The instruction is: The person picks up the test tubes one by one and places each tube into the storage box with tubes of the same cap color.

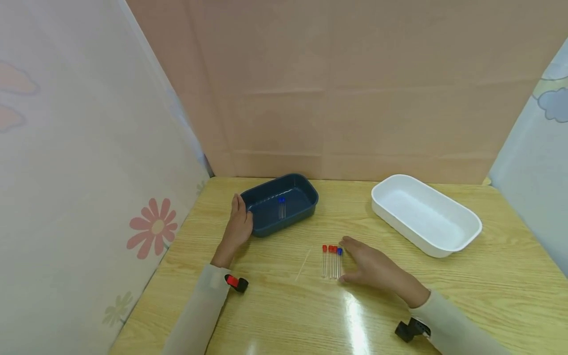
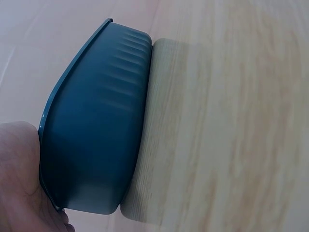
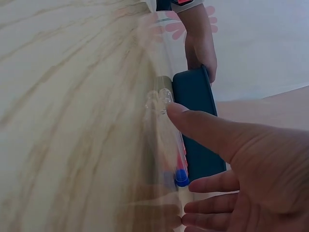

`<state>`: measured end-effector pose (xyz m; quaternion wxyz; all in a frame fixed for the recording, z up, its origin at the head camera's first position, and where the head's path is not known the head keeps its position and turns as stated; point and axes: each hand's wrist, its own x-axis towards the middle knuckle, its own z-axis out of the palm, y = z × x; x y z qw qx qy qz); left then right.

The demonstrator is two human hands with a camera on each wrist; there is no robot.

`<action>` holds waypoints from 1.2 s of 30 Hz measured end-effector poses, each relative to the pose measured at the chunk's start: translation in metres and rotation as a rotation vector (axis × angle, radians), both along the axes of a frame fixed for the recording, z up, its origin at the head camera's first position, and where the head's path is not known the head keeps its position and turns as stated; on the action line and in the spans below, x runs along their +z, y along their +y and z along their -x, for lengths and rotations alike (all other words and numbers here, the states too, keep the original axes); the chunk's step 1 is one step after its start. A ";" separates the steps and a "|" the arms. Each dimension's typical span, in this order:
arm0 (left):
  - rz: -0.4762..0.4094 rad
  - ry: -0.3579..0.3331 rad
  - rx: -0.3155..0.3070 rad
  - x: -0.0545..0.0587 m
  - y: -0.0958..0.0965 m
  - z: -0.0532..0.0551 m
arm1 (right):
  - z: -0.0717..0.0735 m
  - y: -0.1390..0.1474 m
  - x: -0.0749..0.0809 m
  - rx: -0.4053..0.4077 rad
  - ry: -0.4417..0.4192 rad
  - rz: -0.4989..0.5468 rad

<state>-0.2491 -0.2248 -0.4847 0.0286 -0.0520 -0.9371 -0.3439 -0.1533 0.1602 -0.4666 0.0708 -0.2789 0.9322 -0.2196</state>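
Note:
My left hand point(image 1: 239, 224) grips the rim at the left end of a dark blue tray point(image 1: 306, 209). Inside that tray lie two blue-capped test tubes point(image 1: 282, 209). Three red-capped test tubes point(image 1: 330, 262) lie side by side on the table, with a blue-capped test tube point(image 1: 340, 262) at their right. My right hand point(image 1: 374, 266) is beside this tube, thumb by its rounded bottom and fingers around the cap end. In the right wrist view, the thumb point(image 3: 193, 121) overlaps the clear glass and the forefinger comes right up to the blue cap point(image 3: 181, 178).
A white tray point(image 1: 426, 212) stands at the back right of the wooden table point(image 1: 275, 305). A thin pale line point(image 1: 303, 265) shows on the tabletop left of the tubes. Behind the table hangs a brownish-pink sheet point(image 1: 328, 88); a flower-printed sheet point(image 1: 106, 148) borders the left.

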 end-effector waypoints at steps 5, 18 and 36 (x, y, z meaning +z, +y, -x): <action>-0.004 -0.005 -0.003 0.003 -0.001 0.000 | -0.001 -0.001 -0.002 -0.003 0.000 -0.010; -0.004 -0.008 -0.002 0.007 -0.001 0.001 | -0.003 -0.006 -0.005 -0.032 0.000 -0.025; -0.008 -0.017 0.000 0.004 0.001 -0.003 | -0.004 -0.003 -0.008 -0.031 0.024 -0.004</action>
